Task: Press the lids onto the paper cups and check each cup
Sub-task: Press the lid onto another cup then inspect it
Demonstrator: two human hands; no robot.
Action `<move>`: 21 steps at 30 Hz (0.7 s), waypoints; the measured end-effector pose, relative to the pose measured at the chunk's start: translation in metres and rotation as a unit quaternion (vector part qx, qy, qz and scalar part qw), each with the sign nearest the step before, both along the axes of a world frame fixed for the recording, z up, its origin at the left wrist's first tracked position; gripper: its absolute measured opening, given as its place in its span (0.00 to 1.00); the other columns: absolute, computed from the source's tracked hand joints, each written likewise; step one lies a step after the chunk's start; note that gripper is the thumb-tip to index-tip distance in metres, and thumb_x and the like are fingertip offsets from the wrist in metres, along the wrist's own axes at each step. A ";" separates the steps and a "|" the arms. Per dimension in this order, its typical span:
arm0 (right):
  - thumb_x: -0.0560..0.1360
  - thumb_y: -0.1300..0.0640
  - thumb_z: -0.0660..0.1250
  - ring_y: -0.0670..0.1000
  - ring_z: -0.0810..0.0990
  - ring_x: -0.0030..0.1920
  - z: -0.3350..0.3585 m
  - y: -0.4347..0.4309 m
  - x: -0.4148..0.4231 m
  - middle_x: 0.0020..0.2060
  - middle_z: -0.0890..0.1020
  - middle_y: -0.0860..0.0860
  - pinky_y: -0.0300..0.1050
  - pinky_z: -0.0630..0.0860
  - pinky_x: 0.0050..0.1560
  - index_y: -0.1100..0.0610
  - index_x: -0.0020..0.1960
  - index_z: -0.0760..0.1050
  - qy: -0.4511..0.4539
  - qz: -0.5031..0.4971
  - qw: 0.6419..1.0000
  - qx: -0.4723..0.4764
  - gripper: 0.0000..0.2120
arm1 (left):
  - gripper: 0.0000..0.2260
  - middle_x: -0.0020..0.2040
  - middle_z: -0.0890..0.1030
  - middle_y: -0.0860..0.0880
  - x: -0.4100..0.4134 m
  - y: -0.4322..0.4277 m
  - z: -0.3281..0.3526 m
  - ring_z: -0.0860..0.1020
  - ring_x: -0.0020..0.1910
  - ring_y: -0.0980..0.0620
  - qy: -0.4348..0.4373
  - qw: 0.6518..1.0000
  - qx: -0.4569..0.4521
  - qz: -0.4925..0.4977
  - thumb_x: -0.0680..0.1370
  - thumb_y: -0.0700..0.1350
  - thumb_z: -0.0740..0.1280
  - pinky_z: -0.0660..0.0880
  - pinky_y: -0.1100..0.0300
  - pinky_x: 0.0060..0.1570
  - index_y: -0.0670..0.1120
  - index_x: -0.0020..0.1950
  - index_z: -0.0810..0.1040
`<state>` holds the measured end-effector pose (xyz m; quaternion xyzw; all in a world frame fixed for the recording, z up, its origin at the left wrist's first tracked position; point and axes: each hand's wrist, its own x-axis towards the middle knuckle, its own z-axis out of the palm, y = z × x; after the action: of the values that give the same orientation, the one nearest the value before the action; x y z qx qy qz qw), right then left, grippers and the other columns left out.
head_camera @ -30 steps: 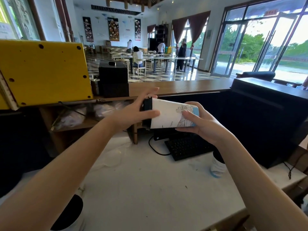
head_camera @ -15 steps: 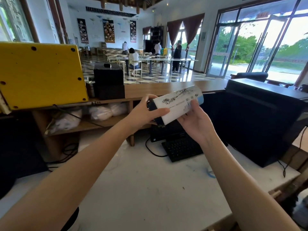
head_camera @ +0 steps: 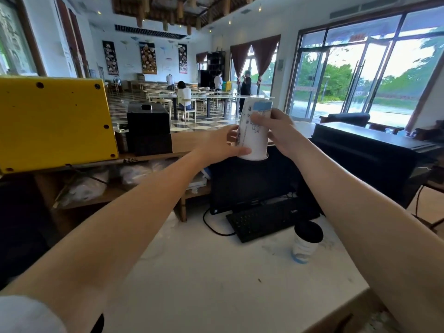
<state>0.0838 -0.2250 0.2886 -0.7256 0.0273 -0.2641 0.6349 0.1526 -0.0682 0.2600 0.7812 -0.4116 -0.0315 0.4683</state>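
I hold a white paper cup (head_camera: pixel 255 138) with blue print upside down at chest height, base up and black lid end pointing down. My left hand (head_camera: pixel 219 144) grips its lower part near the lid, thumb across the front. My right hand (head_camera: pixel 280 132) grips the upper part from the right, fingers wrapped over the print. The lid is mostly hidden against the dark monitor behind it. A second lidded paper cup (head_camera: pixel 304 241) stands upright on the white counter (head_camera: pixel 216 284) at the right, under my right forearm.
A black keyboard (head_camera: pixel 266 221) and a dark monitor (head_camera: pixel 252 183) sit at the counter's back. A yellow box (head_camera: pixel 52 123) and a black box (head_camera: pixel 148 131) stand on the wooden shelf at left. A large black machine (head_camera: pixel 367 159) fills the right. People sit at tables far behind.
The cup has turned from lying sideways with the lid to the left to standing upside down, base up. Both hands rose with it and the view tilted up.
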 end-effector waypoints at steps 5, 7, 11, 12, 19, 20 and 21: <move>0.69 0.57 0.74 0.56 0.81 0.53 -0.011 -0.002 0.011 0.55 0.82 0.55 0.51 0.79 0.54 0.61 0.60 0.75 0.027 -0.063 0.997 -0.037 0.21 | 0.26 0.58 0.80 0.46 0.010 -0.025 -0.011 0.79 0.55 0.50 0.034 0.999 -0.008 0.017 0.69 0.45 0.75 0.74 0.65 0.48 0.42 0.65 0.73; 0.69 0.57 0.74 0.55 0.80 0.53 -0.014 -0.003 0.013 0.55 0.81 0.55 0.48 0.79 0.52 0.60 0.60 0.74 0.027 -0.075 0.996 -0.038 0.21 | 0.24 0.57 0.81 0.45 0.014 -0.031 -0.013 0.79 0.54 0.50 0.032 0.999 -0.002 0.028 0.69 0.45 0.75 0.74 0.66 0.44 0.41 0.63 0.74; 0.69 0.57 0.74 0.54 0.80 0.52 -0.014 -0.007 0.017 0.55 0.81 0.56 0.46 0.78 0.52 0.61 0.61 0.73 0.032 -0.090 0.995 -0.038 0.23 | 0.25 0.57 0.80 0.45 0.017 -0.039 -0.013 0.79 0.53 0.50 0.025 0.999 -0.006 0.035 0.69 0.44 0.76 0.74 0.66 0.43 0.41 0.63 0.74; 0.69 0.56 0.74 0.54 0.80 0.52 -0.014 -0.008 0.018 0.56 0.81 0.55 0.47 0.78 0.52 0.61 0.61 0.73 0.035 -0.094 0.994 -0.044 0.23 | 0.25 0.57 0.80 0.45 0.017 -0.040 -0.013 0.78 0.53 0.50 0.028 0.999 -0.008 0.034 0.69 0.44 0.75 0.74 0.64 0.45 0.41 0.63 0.74; 0.69 0.55 0.74 0.53 0.80 0.51 -0.011 -0.012 0.013 0.54 0.80 0.54 0.42 0.78 0.46 0.61 0.62 0.73 0.039 -0.093 0.994 -0.051 0.24 | 0.27 0.59 0.80 0.44 0.012 -0.041 -0.010 0.78 0.56 0.49 0.045 0.998 -0.021 0.029 0.69 0.44 0.75 0.74 0.62 0.48 0.41 0.66 0.71; 0.69 0.55 0.74 0.53 0.80 0.51 -0.011 -0.012 0.011 0.54 0.80 0.54 0.42 0.78 0.46 0.61 0.62 0.73 0.037 -0.091 0.994 -0.051 0.24 | 0.29 0.59 0.79 0.44 0.011 -0.040 -0.010 0.78 0.57 0.49 0.048 0.998 -0.028 0.028 0.70 0.44 0.75 0.74 0.64 0.47 0.41 0.68 0.69; 0.69 0.55 0.74 0.53 0.80 0.51 -0.009 -0.013 0.009 0.53 0.81 0.53 0.42 0.78 0.46 0.61 0.62 0.73 0.035 -0.087 0.994 -0.049 0.23 | 0.31 0.60 0.79 0.45 0.009 -0.038 -0.011 0.77 0.57 0.50 0.056 0.997 -0.040 0.023 0.70 0.45 0.74 0.73 0.66 0.45 0.42 0.70 0.67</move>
<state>0.0924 -0.2377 0.2793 -0.7597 0.0994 -0.2939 0.5715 0.1613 -0.1060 0.2494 0.7682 -0.3672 -0.0478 0.5222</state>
